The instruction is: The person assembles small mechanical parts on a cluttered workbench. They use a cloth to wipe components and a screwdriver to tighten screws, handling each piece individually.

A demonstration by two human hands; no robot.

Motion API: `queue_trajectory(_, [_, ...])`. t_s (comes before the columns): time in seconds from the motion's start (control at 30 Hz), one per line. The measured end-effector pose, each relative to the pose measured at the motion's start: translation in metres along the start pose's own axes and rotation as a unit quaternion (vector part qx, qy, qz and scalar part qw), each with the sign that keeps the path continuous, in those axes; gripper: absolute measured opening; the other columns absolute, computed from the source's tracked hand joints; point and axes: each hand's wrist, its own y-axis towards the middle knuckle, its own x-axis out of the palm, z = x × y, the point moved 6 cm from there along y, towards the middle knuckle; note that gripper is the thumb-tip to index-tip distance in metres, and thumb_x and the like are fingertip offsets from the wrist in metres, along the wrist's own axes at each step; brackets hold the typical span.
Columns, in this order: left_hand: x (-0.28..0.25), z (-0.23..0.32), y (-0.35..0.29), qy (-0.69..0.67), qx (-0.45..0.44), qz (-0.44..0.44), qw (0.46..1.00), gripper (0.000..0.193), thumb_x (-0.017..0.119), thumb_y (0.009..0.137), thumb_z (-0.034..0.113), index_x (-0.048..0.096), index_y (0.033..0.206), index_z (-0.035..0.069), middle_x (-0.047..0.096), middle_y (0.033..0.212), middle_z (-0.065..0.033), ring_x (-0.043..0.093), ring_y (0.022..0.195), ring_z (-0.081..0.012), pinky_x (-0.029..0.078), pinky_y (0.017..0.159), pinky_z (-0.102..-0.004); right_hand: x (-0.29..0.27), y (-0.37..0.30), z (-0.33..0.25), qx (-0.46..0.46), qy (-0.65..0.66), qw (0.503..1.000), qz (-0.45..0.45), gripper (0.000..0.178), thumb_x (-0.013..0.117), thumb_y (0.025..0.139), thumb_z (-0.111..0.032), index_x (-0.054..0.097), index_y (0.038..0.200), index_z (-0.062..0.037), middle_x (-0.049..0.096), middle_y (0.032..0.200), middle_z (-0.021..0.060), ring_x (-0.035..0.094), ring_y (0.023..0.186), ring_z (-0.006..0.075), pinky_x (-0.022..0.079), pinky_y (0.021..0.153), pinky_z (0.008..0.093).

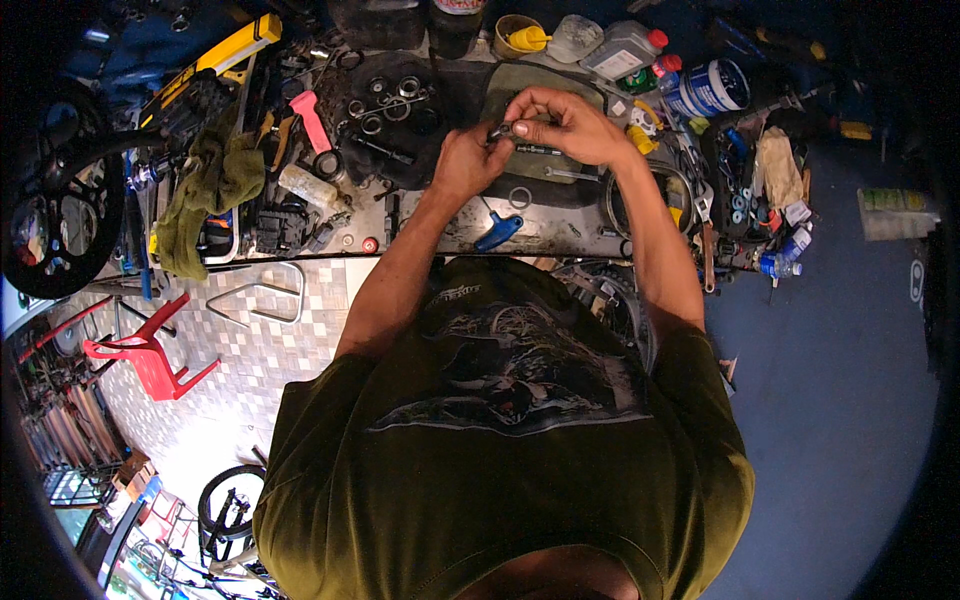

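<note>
Over the workbench, my left hand (470,162) and my right hand (570,128) meet, both with fingers closed round a small dark metal part (499,131). Its exact kind is too small to make out. Beneath my right hand lies a grey-green mat (500,88), bearing a slim dark rod (540,150) and a wrench (570,174). Closer to me, a blue-handled tool with a thin shaft (498,232) rests near the bench's front edge. A thin metal ring (519,197) lies just beyond it.
Dark cloth (375,110) left of my hands carries several metal rings. A pink-handled tool (310,122), a green rag (205,200) and a white cylinder (308,186) crowd the left. Bottles (625,50), a white-and-blue tub (708,88) and an adjustable wrench (704,208) stand or lie right.
</note>
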Motion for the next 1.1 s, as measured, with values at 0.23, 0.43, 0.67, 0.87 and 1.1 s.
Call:
queue_trajectory(0.23, [0.002, -0.006, 0.000, 0.009, 0.030, 0.020, 0.999, 0.031, 0.069, 0.086, 0.026, 0.067, 0.096, -0.003, 0.063, 0.067, -0.0203, 0.066, 0.060, -0.0343, 0.051, 0.057, -0.0403, 0.008, -0.012, 0.006, 0.041, 0.009, 0.997, 0.059, 0.022, 0.065, 0.097, -0.022, 0.061, 0.110, -0.0038, 0.062, 0.090, -0.0018, 0.054, 0.085, 0.0058, 0.045, 0.077, 0.0250])
queue_trajectory(0.43, [0.004, -0.009, 0.000, 0.016, 0.014, 0.016, 1.000, 0.033, 0.068, 0.085, 0.024, 0.067, 0.099, -0.005, 0.063, 0.065, -0.0211, 0.067, 0.061, -0.0356, 0.052, 0.059, -0.0416, 0.018, -0.023, -0.004, 0.057, -0.027, 0.988, 0.142, 0.024, 0.064, 0.097, -0.026, 0.063, 0.105, -0.0036, 0.065, 0.090, 0.0034, 0.058, 0.084, 0.0106, 0.047, 0.076, 0.0289])
queue_trajectory(0.67, [0.004, -0.008, 0.000, 0.032, 0.012, 0.016, 0.999, 0.038, 0.067, 0.082, 0.021, 0.066, 0.108, -0.008, 0.063, 0.066, -0.0231, 0.068, 0.063, -0.0362, 0.053, 0.061, -0.0414, 0.031, -0.036, 0.003, 0.110, -0.051, 0.970, 0.212, 0.026, 0.062, 0.097, -0.030, 0.063, 0.105, -0.0052, 0.067, 0.088, 0.0092, 0.060, 0.075, 0.0170, 0.048, 0.067, 0.0327])
queue_trajectory(0.87, [0.001, -0.001, 0.000, 0.018, 0.013, 0.014, 1.000, 0.035, 0.066, 0.084, 0.019, 0.067, 0.107, -0.006, 0.064, 0.066, -0.0227, 0.068, 0.062, -0.0356, 0.052, 0.060, -0.0410, 0.037, -0.041, -0.011, 0.155, -0.061, 0.958, 0.233, 0.026, 0.060, 0.098, -0.031, 0.062, 0.106, -0.0058, 0.066, 0.078, 0.0122, 0.063, 0.068, 0.0224, 0.048, 0.064, 0.0361])
queue_trajectory(1.1, [0.000, -0.002, -0.001, 0.021, 0.008, 0.012, 1.000, 0.033, 0.066, 0.084, 0.019, 0.067, 0.107, -0.004, 0.064, 0.068, -0.0235, 0.068, 0.067, -0.0378, 0.053, 0.062, -0.0425, 0.041, -0.042, -0.021, 0.160, -0.081, 0.951, 0.252, 0.027, 0.057, 0.099, -0.031, 0.061, 0.107, -0.0060, 0.064, 0.070, 0.0117, 0.064, 0.062, 0.0252, 0.049, 0.060, 0.0379])
